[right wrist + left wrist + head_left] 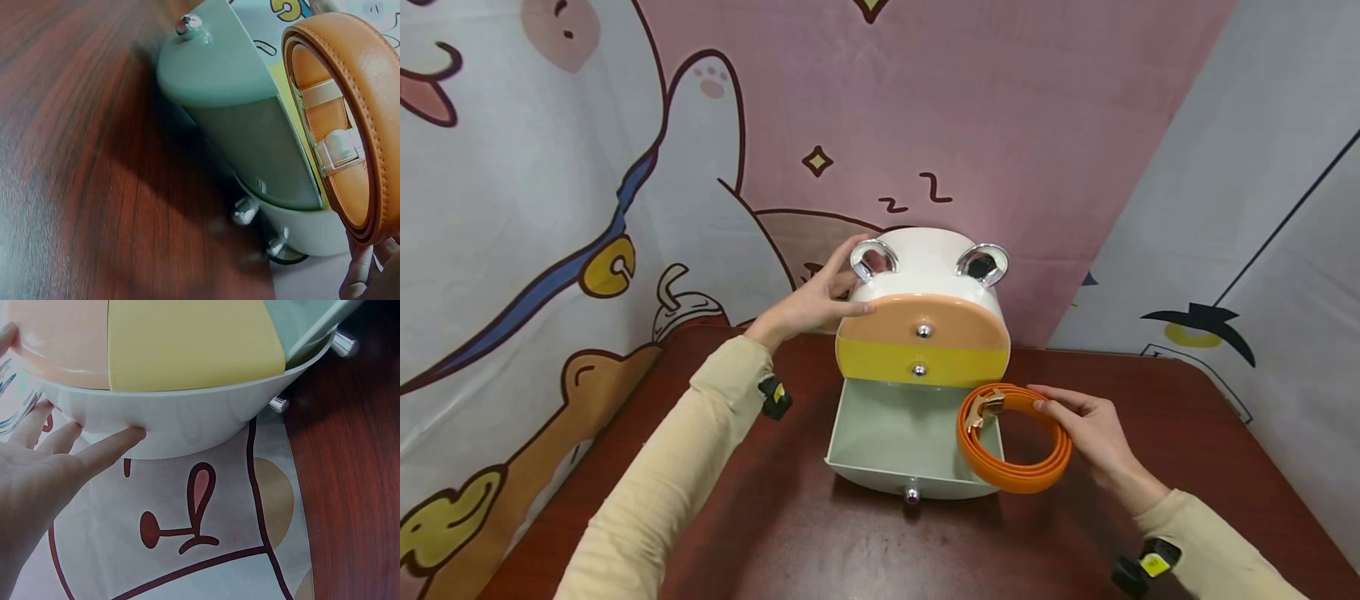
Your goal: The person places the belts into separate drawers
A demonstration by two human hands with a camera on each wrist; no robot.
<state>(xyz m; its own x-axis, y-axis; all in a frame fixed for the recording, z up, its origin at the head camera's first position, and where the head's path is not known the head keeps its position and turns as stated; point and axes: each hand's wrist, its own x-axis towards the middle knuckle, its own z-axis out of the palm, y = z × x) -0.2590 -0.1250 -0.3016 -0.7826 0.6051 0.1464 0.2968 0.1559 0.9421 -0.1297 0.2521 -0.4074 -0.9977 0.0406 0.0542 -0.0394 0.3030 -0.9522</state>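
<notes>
A small white cabinet (925, 260) with two silver ear-shaped rings stands on the table. Its peach drawer (887, 321) and yellow drawer (880, 357) are closed, while the pale green bottom drawer (872, 477) is pulled out, its visible floor bare. My left hand (808, 304) rests against the cabinet's left side, thumb at the front edge; the left wrist view shows straight fingers (112, 450) touching the white wall. With thumb and fingers, my right hand (1101, 433) pinches a coiled orange belt (1018, 479) by its right side. The belt, gold buckle (983, 408) at upper left, overlaps the green drawer's right corner.
Dark reddish-brown table (775, 533) lies under the cabinet. A cartoon-printed cloth (1000, 108) hangs close behind it and along both sides. Silver knobs stick out of the drawer fronts, and short silver feet (245, 211) show under the cabinet.
</notes>
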